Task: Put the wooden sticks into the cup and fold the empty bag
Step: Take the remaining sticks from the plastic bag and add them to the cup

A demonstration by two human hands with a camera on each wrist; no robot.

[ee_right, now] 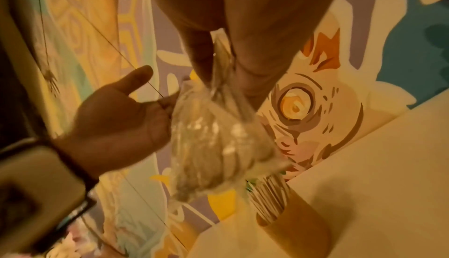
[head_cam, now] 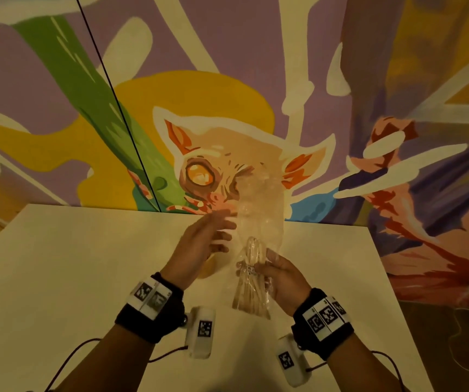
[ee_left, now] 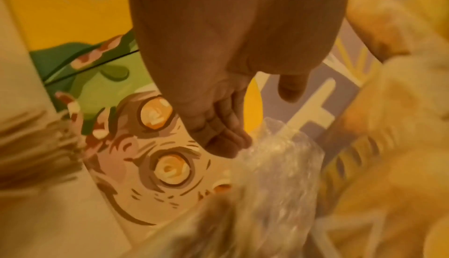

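The right hand (head_cam: 281, 278) has its grip clamped on a clear plastic bag (head_cam: 258, 222) holding wooden sticks (head_cam: 251, 290); the left hand (head_cam: 202, 250) has fingers apart beside it. A brown cup (ee_right: 298, 229) on the worktop (head_cam: 72, 278) holds sticks.

sticks (ee_right: 268, 195) in cup (ee_right: 295, 229), cup on table (ee_right: 379, 166)

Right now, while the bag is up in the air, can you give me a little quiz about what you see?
1. True or false: the bag is already empty.
2. Which hand pinches the bag? A) left hand B) right hand C) neither
3. Fill in: the brown cup already holds some wooden ____.

Key: 1. False, sticks still show inside it. 2. B, the right hand. 3. sticks.
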